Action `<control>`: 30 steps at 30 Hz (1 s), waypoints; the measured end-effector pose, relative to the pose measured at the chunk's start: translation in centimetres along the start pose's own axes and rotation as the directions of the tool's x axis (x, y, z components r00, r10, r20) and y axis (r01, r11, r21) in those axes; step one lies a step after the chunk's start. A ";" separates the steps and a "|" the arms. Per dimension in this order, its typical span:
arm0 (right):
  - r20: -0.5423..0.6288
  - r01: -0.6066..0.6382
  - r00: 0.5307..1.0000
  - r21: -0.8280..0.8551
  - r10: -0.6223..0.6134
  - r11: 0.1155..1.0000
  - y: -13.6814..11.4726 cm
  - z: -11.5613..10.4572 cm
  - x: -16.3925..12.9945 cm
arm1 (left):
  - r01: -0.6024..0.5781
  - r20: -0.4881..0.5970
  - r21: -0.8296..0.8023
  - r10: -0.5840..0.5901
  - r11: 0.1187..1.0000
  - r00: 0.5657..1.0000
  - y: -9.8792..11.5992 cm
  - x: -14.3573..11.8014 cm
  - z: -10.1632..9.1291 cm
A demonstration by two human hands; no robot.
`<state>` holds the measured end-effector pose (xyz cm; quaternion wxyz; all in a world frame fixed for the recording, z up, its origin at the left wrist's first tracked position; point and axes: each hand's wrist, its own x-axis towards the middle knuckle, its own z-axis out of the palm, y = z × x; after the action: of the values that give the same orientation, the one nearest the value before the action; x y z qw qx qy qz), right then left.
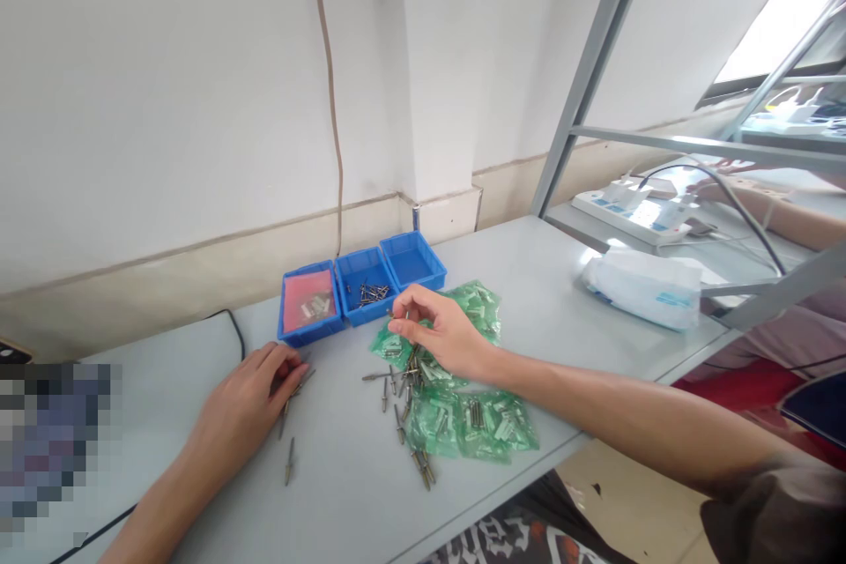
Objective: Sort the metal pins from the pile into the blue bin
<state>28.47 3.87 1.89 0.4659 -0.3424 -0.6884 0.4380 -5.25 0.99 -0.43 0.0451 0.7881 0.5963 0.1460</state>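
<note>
Loose metal pins [403,405] lie scattered on the grey bench [529,300] beside green packets [476,427]. Right hand [440,335] hovers over the pile, fingertips pinching one pin. Left hand [248,401] rests flat, fingers curled onto several pins. Three blue trays [360,286] stand behind, near the wall.

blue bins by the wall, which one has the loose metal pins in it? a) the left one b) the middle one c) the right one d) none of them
b, the middle blue bin holds a small heap of metal pins, while the left bin has a red sheet in it and the right bin shows only its blue floor.
</note>
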 end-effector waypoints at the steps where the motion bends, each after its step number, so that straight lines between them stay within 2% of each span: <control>1: 0.002 -0.007 1.000 0.018 0.007 1.000 0.2 0.0 0.0 | 0.001 0.003 0.000 -0.001 1.000 1.000 0.0 0.0 0.0; 7: 0.018 -0.058 0.998 0.161 0.056 0.985 1.2 0.0 0.4 | -0.007 0.015 0.002 0.007 1.000 1.000 -0.2 0.1 0.2; 15: 0.060 -0.068 0.996 0.142 0.060 0.988 0.8 0.1 0.1 | 0.003 0.007 -0.008 -0.002 1.000 1.000 -0.2 0.0 0.2; 19: 0.045 -0.047 0.998 0.077 0.043 0.996 0.4 0.1 -0.1 | -0.008 0.003 -0.008 0.008 1.000 1.000 -0.1 0.0 0.1; 25: 0.027 0.096 0.995 -0.197 -0.093 0.976 -0.6 0.0 -0.4 | 0.000 -0.001 -0.009 0.000 1.000 1.000 0.0 0.1 0.2; 30: 0.048 0.099 0.995 -0.231 -0.090 0.968 -0.9 0.1 -0.6 | -0.007 -0.004 -0.018 0.007 1.000 1.000 -0.1 0.1 0.3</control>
<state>28.54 2.99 2.54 0.4301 -0.3534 -0.7590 0.3376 -5.21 1.15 -0.76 0.0506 0.7895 0.5921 0.1532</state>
